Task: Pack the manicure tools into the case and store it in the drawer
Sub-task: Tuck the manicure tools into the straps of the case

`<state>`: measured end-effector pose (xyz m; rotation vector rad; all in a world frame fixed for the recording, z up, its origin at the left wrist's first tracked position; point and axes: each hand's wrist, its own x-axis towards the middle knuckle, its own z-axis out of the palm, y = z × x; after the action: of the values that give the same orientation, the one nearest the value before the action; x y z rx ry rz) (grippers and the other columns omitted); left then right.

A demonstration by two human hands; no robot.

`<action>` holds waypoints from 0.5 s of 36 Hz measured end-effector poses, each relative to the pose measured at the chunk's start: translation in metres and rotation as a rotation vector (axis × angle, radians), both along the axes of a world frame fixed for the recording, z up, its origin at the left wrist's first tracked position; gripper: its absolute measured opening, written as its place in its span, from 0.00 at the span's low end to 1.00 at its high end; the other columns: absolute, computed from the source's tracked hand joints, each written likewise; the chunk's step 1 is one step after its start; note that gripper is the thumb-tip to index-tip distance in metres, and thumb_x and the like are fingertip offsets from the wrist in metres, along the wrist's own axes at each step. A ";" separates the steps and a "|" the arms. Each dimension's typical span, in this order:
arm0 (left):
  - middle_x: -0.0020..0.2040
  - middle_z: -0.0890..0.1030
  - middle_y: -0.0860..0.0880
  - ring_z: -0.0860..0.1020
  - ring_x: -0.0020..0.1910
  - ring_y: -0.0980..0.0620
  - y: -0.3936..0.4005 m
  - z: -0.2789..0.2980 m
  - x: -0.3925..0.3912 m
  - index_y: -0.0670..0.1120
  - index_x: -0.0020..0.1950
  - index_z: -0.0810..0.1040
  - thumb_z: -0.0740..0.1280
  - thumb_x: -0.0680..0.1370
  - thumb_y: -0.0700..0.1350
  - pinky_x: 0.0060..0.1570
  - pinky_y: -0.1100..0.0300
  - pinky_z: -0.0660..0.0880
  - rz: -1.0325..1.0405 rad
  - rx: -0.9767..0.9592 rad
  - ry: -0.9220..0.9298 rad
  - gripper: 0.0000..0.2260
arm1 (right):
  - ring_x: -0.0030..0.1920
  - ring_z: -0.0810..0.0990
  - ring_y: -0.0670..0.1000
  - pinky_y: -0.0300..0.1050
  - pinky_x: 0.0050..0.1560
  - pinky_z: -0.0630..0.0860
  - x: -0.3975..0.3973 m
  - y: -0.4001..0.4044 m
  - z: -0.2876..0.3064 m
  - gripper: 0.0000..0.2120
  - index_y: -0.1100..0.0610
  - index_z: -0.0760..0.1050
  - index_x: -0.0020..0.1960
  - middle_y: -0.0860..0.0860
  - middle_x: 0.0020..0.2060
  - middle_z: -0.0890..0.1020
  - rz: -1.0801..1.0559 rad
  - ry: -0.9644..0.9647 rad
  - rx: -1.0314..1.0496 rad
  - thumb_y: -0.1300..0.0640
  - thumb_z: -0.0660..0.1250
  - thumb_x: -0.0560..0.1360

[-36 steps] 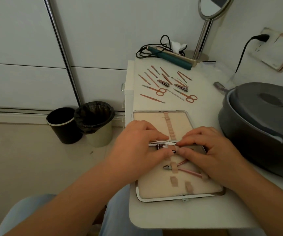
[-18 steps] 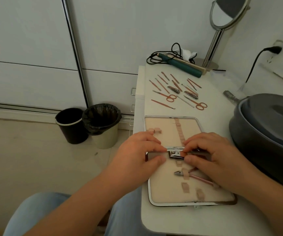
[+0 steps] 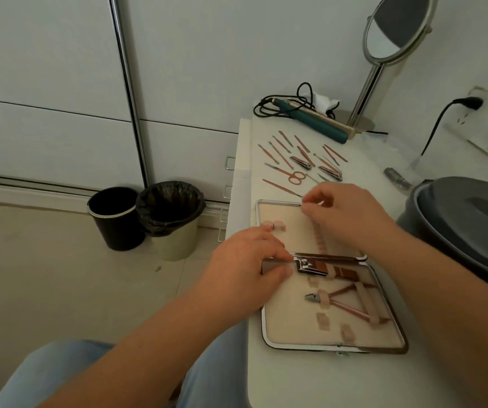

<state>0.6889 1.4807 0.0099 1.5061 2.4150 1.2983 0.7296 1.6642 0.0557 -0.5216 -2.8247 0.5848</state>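
— Case (image 3: 292,328) first, since we place everything else from it: on the head view it lies open flat on the white bench (image 3: 295,378), both padded halves up. What is already in it?

— On the half nearer us, a large nail clipper (image 3: 322,267) sits under a strap just below the hinge, and a cuticle nipper (image 3: 340,301) is strapped in below that. Beyond the far rim of the case, the loose tools (image 3: 301,160) are spread on the bench: thin sticks, scissors, two small clippers.

— And our hands?

— Our left hand (image 3: 245,269) rests at the case's left edge by the hinge, fingers curled against the frame beside the clipper's head; we judge it steadies the case, not lifting anything. Our right hand (image 3: 342,213) is over the far half, thumb and forefinger pinched together at the far rim, right where the tip of a slim stick tool (image 3: 281,187) ends. Whether the grip has the tool or only touches it, we cannot tell.

— How will those sticks handle?

— We'd judge them light, stiff and smooth, so likely to slide or roll; some look pointed. Best taken mid-shaft and fed tip-first under an elastic loop. The case is rigid-framed but hinged, so we'd close it and hold both halves together before carrying it to the drawer.
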 end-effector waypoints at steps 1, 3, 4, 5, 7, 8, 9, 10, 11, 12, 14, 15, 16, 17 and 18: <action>0.55 0.77 0.60 0.63 0.64 0.68 0.000 0.000 -0.001 0.53 0.52 0.81 0.68 0.72 0.49 0.54 0.83 0.52 0.004 0.003 -0.002 0.09 | 0.45 0.72 0.41 0.36 0.42 0.66 -0.013 0.004 -0.002 0.06 0.42 0.74 0.51 0.37 0.43 0.75 -0.036 -0.006 0.020 0.48 0.64 0.74; 0.54 0.73 0.64 0.60 0.63 0.71 0.000 -0.002 -0.002 0.54 0.52 0.80 0.70 0.71 0.50 0.57 0.80 0.54 0.028 0.019 0.011 0.10 | 0.47 0.72 0.44 0.41 0.47 0.68 -0.036 0.012 -0.004 0.11 0.46 0.75 0.56 0.43 0.50 0.77 -0.110 -0.022 0.065 0.49 0.64 0.74; 0.53 0.71 0.65 0.59 0.63 0.71 0.000 -0.004 -0.002 0.55 0.51 0.80 0.70 0.70 0.50 0.58 0.80 0.53 0.048 0.033 0.017 0.10 | 0.48 0.72 0.46 0.42 0.47 0.68 -0.046 0.015 -0.003 0.12 0.48 0.76 0.57 0.46 0.52 0.78 -0.142 -0.021 0.081 0.49 0.64 0.74; 0.53 0.71 0.65 0.59 0.62 0.71 -0.001 -0.006 -0.001 0.55 0.51 0.81 0.71 0.70 0.50 0.58 0.81 0.52 0.065 0.051 0.013 0.10 | 0.48 0.73 0.47 0.43 0.48 0.69 -0.056 0.020 -0.002 0.12 0.49 0.76 0.56 0.48 0.53 0.79 -0.170 -0.017 0.088 0.49 0.64 0.74; 0.53 0.71 0.64 0.61 0.61 0.72 -0.001 -0.009 0.000 0.55 0.50 0.81 0.71 0.69 0.50 0.55 0.85 0.49 0.080 0.077 -0.032 0.10 | 0.48 0.74 0.49 0.44 0.46 0.69 -0.074 0.029 0.001 0.13 0.51 0.77 0.55 0.50 0.53 0.79 -0.220 -0.054 0.095 0.48 0.66 0.73; 0.52 0.72 0.64 0.62 0.60 0.73 -0.001 -0.010 0.000 0.54 0.50 0.81 0.71 0.69 0.50 0.54 0.85 0.50 0.079 0.085 -0.061 0.10 | 0.47 0.73 0.49 0.43 0.45 0.69 -0.081 0.033 0.003 0.14 0.52 0.77 0.55 0.50 0.51 0.79 -0.250 -0.105 0.100 0.47 0.66 0.72; 0.51 0.72 0.64 0.62 0.59 0.74 -0.001 -0.012 -0.001 0.54 0.49 0.81 0.71 0.70 0.50 0.54 0.85 0.50 0.075 0.094 -0.085 0.09 | 0.45 0.72 0.49 0.43 0.42 0.68 -0.088 0.037 0.004 0.16 0.53 0.77 0.56 0.51 0.49 0.78 -0.278 -0.166 0.109 0.46 0.67 0.71; 0.50 0.73 0.64 0.61 0.58 0.76 -0.001 -0.014 -0.001 0.54 0.49 0.82 0.71 0.70 0.50 0.54 0.85 0.50 0.071 0.107 -0.104 0.09 | 0.44 0.72 0.50 0.42 0.38 0.67 -0.093 0.040 0.004 0.18 0.54 0.77 0.56 0.51 0.47 0.77 -0.296 -0.225 0.127 0.45 0.67 0.71; 0.49 0.73 0.65 0.59 0.58 0.79 0.000 -0.016 -0.002 0.54 0.48 0.82 0.71 0.70 0.49 0.55 0.85 0.51 0.067 0.123 -0.126 0.08 | 0.42 0.72 0.50 0.41 0.33 0.65 -0.098 0.043 0.003 0.20 0.55 0.76 0.56 0.51 0.45 0.76 -0.301 -0.273 0.147 0.44 0.67 0.70; 0.49 0.73 0.65 0.58 0.57 0.81 -0.001 -0.018 -0.002 0.54 0.48 0.82 0.71 0.70 0.49 0.55 0.85 0.51 0.064 0.136 -0.146 0.08 | 0.40 0.72 0.50 0.41 0.30 0.64 -0.101 0.045 0.003 0.21 0.56 0.76 0.55 0.51 0.43 0.76 -0.298 -0.304 0.156 0.44 0.68 0.69; 0.50 0.73 0.66 0.57 0.56 0.82 -0.001 -0.022 -0.001 0.54 0.48 0.82 0.70 0.70 0.48 0.56 0.84 0.52 0.065 0.155 -0.170 0.07 | 0.39 0.71 0.49 0.41 0.29 0.63 -0.107 0.050 0.005 0.23 0.57 0.76 0.55 0.51 0.42 0.75 -0.292 -0.342 0.147 0.43 0.69 0.67; 0.50 0.73 0.66 0.57 0.57 0.83 0.000 -0.023 -0.002 0.54 0.48 0.82 0.70 0.70 0.48 0.57 0.84 0.52 0.068 0.162 -0.175 0.07 | 0.39 0.72 0.50 0.41 0.30 0.63 -0.109 0.052 0.006 0.24 0.57 0.76 0.55 0.52 0.43 0.75 -0.291 -0.359 0.146 0.43 0.70 0.66; 0.50 0.73 0.65 0.57 0.57 0.82 0.000 -0.024 -0.002 0.53 0.48 0.82 0.70 0.70 0.48 0.57 0.84 0.52 0.072 0.168 -0.178 0.07 | 0.41 0.72 0.50 0.41 0.32 0.65 -0.112 0.053 0.007 0.26 0.58 0.76 0.56 0.52 0.44 0.76 -0.293 -0.374 0.144 0.42 0.71 0.66; 0.50 0.74 0.65 0.57 0.57 0.82 0.000 -0.025 -0.002 0.53 0.47 0.82 0.70 0.70 0.48 0.57 0.83 0.53 0.075 0.175 -0.186 0.07 | 0.43 0.72 0.51 0.42 0.35 0.66 -0.113 0.054 0.008 0.27 0.57 0.75 0.58 0.53 0.46 0.76 -0.298 -0.385 0.131 0.42 0.72 0.65; 0.50 0.74 0.65 0.58 0.57 0.82 0.001 -0.026 -0.002 0.53 0.47 0.82 0.70 0.70 0.47 0.58 0.83 0.53 0.076 0.185 -0.197 0.07 | 0.45 0.72 0.51 0.44 0.40 0.68 -0.115 0.056 0.009 0.29 0.58 0.74 0.59 0.53 0.49 0.76 -0.303 -0.396 0.111 0.42 0.73 0.64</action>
<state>0.6867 1.4813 -0.0161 1.2622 2.3039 1.6400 0.6146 1.7203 0.0651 -1.1266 -3.0191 0.2886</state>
